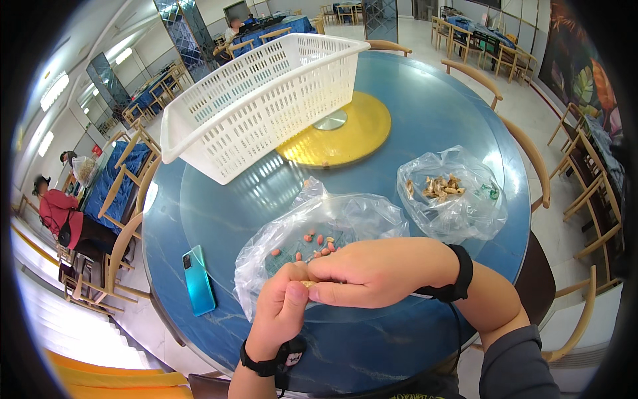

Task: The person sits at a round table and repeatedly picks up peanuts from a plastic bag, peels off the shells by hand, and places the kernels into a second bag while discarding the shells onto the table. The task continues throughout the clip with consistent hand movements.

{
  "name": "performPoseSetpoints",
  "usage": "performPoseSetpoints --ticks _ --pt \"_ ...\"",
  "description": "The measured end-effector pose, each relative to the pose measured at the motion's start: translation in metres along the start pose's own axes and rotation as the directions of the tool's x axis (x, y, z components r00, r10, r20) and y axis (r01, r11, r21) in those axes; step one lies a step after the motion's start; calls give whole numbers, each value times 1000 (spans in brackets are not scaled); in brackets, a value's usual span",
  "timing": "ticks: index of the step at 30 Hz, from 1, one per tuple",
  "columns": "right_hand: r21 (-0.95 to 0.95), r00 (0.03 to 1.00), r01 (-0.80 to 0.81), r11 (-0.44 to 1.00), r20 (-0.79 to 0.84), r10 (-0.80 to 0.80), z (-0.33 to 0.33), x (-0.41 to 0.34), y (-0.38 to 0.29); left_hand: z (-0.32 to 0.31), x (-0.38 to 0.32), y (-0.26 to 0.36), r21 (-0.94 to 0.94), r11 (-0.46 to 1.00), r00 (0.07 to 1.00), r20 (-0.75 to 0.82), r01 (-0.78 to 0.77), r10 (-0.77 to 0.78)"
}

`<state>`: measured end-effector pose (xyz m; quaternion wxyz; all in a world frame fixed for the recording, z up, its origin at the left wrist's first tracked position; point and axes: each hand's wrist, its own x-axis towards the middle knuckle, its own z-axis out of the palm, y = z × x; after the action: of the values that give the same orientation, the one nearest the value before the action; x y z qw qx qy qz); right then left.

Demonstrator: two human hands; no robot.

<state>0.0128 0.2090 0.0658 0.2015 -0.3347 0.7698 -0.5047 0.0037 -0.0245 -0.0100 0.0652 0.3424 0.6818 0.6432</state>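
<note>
My left hand (282,299) and my right hand (366,272) meet at the fingertips, both gripping a peanut in its shell (308,284) between thumbs and fingers. Most of the peanut is hidden by the fingers. Just beyond them a clear plastic bag (359,214) lies spread on the blue round table (398,344), with several reddish peanut kernels (320,240) on it. A second clear plastic bag (461,217), to the right, holds a small heap of peanut shells (442,187). Dark bands circle both wrists.
A turquoise smartphone (200,281) lies left of the hands. At the table's far side, a white slotted plastic basket (269,112) stands partly over a yellow turntable disc (359,142). Wooden chairs (531,154) surround the table. A person in red (62,217) is at another table on the left.
</note>
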Motion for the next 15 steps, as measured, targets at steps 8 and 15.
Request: performPoseSetpoints --ticks 8,15 --pt "45 989 132 990 -72 -129 8 12 22 1 7 -6 -13 1000 996 -93 -3 2" --pt "-79 989 86 993 -111 -95 14 12 17 1 10 -4 -25 1000 995 -97 15 -18"
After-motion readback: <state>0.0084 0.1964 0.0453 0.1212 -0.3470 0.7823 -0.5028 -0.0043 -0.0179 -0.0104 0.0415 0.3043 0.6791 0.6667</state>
